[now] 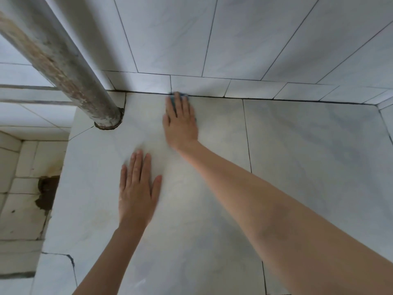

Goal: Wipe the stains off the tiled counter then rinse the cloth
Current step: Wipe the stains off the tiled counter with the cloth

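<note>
The tiled counter (297, 156) is pale grey marble-look tile with dark grout lines. My right hand (180, 122) lies flat with straight fingers at the back of the counter, pressing a blue cloth (179, 96) against the joint with the wall. Only a small edge of the cloth shows past my fingertips. My left hand (138, 188) rests flat on the counter nearer to me, fingers straight, holding nothing. A faint yellowish patch shows on the tile between the two hands.
A thick, grimy grey pipe (63, 67) rises at a slant from the counter's back left corner. The tiled wall (234, 39) closes off the back. The counter's left edge drops to a lower tiled floor (19, 209) with a dark stained hole.
</note>
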`<state>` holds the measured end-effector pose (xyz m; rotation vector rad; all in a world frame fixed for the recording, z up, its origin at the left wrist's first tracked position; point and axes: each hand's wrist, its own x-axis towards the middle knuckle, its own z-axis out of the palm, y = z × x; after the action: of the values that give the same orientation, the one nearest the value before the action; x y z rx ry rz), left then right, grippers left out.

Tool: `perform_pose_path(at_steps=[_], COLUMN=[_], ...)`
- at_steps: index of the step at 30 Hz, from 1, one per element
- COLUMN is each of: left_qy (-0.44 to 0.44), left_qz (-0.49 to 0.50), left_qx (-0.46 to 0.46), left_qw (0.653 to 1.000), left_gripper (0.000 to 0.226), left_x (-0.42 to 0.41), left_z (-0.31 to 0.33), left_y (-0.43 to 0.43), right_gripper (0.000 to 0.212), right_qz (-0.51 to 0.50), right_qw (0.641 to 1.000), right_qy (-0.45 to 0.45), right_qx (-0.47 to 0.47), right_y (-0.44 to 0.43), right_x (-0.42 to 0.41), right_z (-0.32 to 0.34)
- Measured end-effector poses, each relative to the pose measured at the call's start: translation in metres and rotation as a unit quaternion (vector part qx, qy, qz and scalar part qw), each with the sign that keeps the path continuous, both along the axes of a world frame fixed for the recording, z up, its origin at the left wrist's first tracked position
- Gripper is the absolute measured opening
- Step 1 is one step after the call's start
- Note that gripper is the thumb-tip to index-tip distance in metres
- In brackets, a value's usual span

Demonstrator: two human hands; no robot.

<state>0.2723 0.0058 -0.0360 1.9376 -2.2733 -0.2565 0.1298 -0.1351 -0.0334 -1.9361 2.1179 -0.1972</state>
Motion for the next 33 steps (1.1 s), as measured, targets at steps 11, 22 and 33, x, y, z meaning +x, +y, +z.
perform_pose_path(at_steps=[11, 22, 33], left_qy=[0.089, 0.041, 0.027], left_qz=[0.0, 0.049, 0.078], left_qx=[-0.011, -0.002, 0.016], left_qw=[0.996, 0.998, 0.996], left_gripper=[0.052, 0.056, 0.059], left_x=[0.019, 0.057, 0.072], left_z=[0.003, 0.007, 0.008], left_y=[0.002, 0.015, 0.043], right_gripper=[0.051, 0.052, 0.05], right_qz=[0.177, 0.234, 0.394], right_qw=[0.984, 0.969, 0.916], right_qy=[0.036, 0.077, 0.031], right_qx=[0.004, -0.02, -0.068], right_y=[-0.027, -0.015, 0.127], right_x=[0.043, 0.062, 0.033], right_z=[0.005, 0.006, 0.003])
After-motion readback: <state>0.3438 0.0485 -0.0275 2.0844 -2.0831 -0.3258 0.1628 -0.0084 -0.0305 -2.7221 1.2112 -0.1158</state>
